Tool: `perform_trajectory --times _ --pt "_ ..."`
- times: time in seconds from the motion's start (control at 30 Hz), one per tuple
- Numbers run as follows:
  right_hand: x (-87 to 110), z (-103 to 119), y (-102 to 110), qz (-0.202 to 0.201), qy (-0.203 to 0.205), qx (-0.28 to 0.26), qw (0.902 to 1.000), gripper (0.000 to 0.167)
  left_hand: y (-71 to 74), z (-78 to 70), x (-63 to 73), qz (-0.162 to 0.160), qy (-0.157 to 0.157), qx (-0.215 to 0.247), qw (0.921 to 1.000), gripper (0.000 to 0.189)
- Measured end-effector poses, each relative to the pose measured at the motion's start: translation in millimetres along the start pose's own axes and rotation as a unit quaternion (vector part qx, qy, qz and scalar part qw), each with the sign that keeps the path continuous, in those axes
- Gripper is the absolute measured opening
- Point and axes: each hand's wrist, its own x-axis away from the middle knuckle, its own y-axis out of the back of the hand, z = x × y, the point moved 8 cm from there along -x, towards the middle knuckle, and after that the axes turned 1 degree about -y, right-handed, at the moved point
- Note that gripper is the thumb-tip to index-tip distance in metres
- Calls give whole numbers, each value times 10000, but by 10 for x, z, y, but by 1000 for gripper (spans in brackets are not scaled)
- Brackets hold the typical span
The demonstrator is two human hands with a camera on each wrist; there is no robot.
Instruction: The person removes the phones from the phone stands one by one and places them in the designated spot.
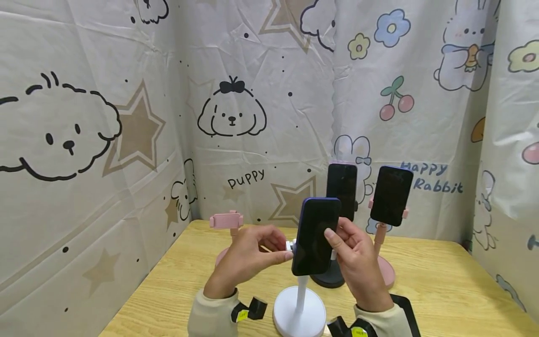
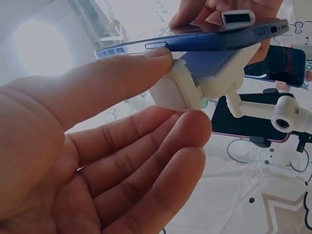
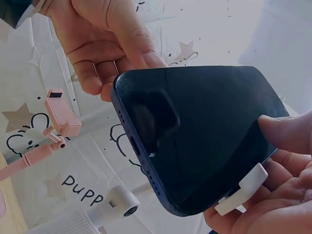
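A blue-edged smartphone (image 1: 316,238) with a dark screen stands tilted on a white phone stand (image 1: 300,312). My right hand (image 1: 358,264) grips the phone's right side, thumb on the screen and fingers behind. On the opposite side, my left hand (image 1: 248,255) pinches the stand's white clamp arm (image 2: 171,91) between thumb and fingers, the thumb tip by the phone's side buttons. In the right wrist view, another white clamp arm (image 3: 243,189) hooks over the phone's edge near the right fingers. The left wrist view shows the clamp's back behind the phone; how firmly that side seats cannot be told.
Behind stand a phone (image 1: 342,187) on a black-based stand (image 1: 328,277) and another phone (image 1: 392,195) on a pink stand (image 1: 385,271). A pink phone stand (image 1: 227,220) holds no phone at the left. A black flat object (image 1: 406,309) lies by the right sleeve.
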Motion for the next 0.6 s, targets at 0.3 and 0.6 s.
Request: perform_trajectory --times 0.3,0.6 --pt "0 -12 3 18 -66 -181 9998 31 -2 0 -2 22 8 -57 10000 16" --pt "-8 -31 -19 104 -61 -377 9992 33 4 -35 2 -25 5 -69 10000 19"
